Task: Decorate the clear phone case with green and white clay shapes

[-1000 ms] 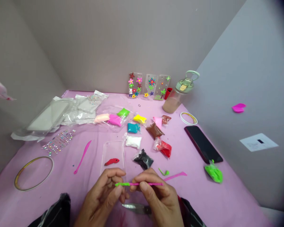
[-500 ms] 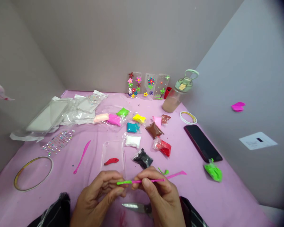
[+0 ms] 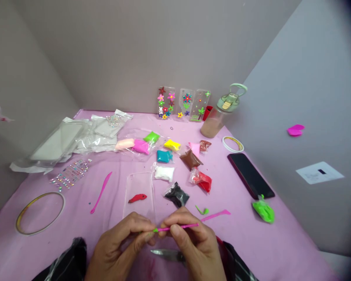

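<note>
My right hand (image 3: pixel 193 246) pinches a thin pink modelling tool (image 3: pixel 179 226) held level near the table's front edge. At the tool's left tip my left hand (image 3: pixel 119 249) closes its fingertips on a small piece of green clay (image 3: pixel 154 230). Just beyond my hands lies a clear phone case (image 3: pixel 139 193) with a red clay shape (image 3: pixel 137 198) on it.
Small bags of coloured clay (image 3: pixel 163 156) lie mid-table, a black phone (image 3: pixel 250 175) and green clay bag (image 3: pixel 263 210) to the right. Three decorated cases (image 3: pixel 183 103) and a bottle (image 3: pixel 219 117) stand at the back. Scissors (image 3: pixel 166 254) lie under my hands; a pink spatula (image 3: pixel 101 192) and tape ring (image 3: pixel 39 212) lie left.
The green clay strip that showed along the tool's tip is now mostly covered by my left fingertips. My hands stayed in about the same place.
</note>
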Demonstrator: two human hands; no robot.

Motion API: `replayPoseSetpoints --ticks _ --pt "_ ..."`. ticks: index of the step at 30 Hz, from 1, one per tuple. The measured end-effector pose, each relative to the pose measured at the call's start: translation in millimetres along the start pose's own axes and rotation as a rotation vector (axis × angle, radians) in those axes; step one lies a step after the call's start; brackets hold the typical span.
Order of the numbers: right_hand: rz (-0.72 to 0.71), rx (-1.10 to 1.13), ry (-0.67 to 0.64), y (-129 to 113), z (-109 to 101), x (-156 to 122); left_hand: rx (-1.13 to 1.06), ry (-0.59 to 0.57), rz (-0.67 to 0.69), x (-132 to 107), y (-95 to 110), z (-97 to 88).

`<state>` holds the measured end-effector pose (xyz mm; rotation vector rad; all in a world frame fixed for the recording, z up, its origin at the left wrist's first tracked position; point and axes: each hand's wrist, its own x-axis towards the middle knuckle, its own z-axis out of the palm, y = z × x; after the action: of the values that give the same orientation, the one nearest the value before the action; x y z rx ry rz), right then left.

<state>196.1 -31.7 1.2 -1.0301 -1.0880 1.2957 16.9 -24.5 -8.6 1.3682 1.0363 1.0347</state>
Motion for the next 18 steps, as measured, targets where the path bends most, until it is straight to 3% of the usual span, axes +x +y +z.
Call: replayPoseSetpoints --ticks 3,8,13,15,18 --pt "-0.015 -0.031 0.017 0.1 0.0 -0.7 0.018 0.039 -0.013 -0.8 0.0 -0.2" --pt "0.075 0.036 0.011 -2.3 0.5 -0.5 0.182 0.027 0.169 -2.4 0.9 -0.4" --pt "0.08 0.059 0.036 -5.9 2.0 0.8 0.286 0.128 0.2 -4.1 -1.7 1.5" --pt "0.081 0.068 0.05 -7.1 3.3 1.6 0.308 0.093 0.228 -4.0 -2.7 0.4" --pt "0.071 0.095 0.081 -8.6 5.3 3.0 0.372 -0.068 0.316 -2.4 -3.7 -4.0"
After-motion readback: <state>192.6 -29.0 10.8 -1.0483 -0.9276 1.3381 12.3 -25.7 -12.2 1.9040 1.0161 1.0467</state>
